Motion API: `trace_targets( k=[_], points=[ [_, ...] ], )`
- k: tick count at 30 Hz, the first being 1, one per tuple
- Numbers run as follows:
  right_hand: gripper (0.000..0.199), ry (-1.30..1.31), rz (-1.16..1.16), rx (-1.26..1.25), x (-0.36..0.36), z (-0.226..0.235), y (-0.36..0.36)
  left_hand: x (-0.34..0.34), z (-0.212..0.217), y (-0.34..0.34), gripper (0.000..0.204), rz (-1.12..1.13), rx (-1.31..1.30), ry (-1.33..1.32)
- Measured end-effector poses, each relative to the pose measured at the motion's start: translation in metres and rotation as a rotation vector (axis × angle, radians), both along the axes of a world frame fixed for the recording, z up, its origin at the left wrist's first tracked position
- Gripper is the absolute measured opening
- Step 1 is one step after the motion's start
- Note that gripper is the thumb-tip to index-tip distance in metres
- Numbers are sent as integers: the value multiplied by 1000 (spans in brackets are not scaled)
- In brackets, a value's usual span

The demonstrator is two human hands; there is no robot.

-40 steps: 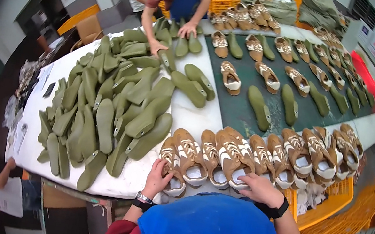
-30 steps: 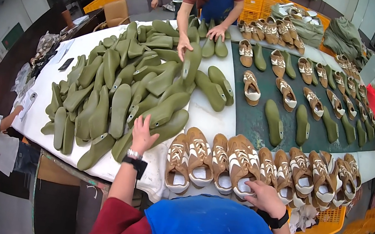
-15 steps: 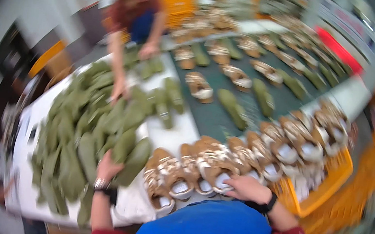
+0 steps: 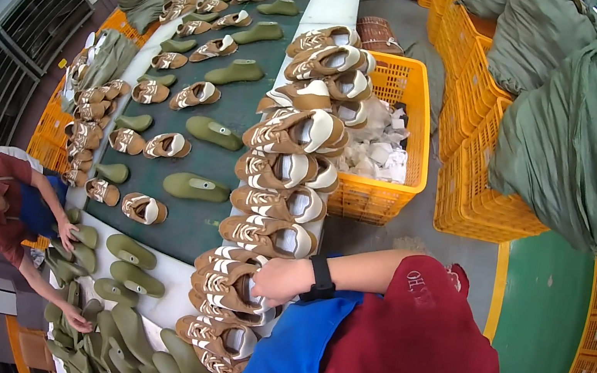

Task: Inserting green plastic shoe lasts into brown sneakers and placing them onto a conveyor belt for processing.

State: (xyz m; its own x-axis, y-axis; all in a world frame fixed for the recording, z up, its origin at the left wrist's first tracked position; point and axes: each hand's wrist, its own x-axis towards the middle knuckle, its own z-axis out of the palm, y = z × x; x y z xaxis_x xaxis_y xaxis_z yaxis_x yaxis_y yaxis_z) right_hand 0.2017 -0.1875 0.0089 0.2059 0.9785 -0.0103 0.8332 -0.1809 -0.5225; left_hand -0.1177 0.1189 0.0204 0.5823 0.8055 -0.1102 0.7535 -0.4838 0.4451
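Observation:
My right hand (image 4: 279, 280), with a black band at its wrist, is closed at the heel opening of a brown sneaker (image 4: 222, 284) with white laces. Its fingertips are partly hidden by the shoe. That sneaker belongs to a stacked row of similar brown shoes (image 4: 276, 202) along the near edge of the table. Left of it lies a pile of olive-green shoe lasts (image 4: 131, 332). My left hand is out of the picture.
A dark green conveyor belt (image 4: 228, 164) carries spaced shoes and lasts. Across the table, a co-worker's hands (image 4: 76, 318) touch lasts; another person stands behind. A yellow crate (image 4: 402, 195) with white wads stands beside the belt. Stacked yellow crates (image 4: 462, 189) under green cloth (image 4: 554, 149) stand right.
My view has swung to the right, bringing the aisle and crates in. My left hand, earlier on the green lasts, has left the picture. My right hand stays at the shoe row.

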Motion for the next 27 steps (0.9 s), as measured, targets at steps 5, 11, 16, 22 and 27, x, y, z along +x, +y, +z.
trace_targets(
  k=[5, 11, 16, 22, 27],
  points=[
    [26, 11, 18, -32, 2, 2, 1, 7, -22, -17, 60, 106, 130, -56],
    [26, -23, 3, -23, 1, 0, -1, 25, -54, -23, 57, 58, 686, 44],
    [26, -17, 30, -66, 2, 13, 8, 14, -78, -16, 48, 211, 876, 34],
    [37, -53, 27, -42, 1, -2, 1, 16, -99, 3, 37, 217, 809, -93],
    [40, -24, 62, -167, -1, 11, 11, 7, -101, 2, 37, 352, 772, -90]
  ],
)
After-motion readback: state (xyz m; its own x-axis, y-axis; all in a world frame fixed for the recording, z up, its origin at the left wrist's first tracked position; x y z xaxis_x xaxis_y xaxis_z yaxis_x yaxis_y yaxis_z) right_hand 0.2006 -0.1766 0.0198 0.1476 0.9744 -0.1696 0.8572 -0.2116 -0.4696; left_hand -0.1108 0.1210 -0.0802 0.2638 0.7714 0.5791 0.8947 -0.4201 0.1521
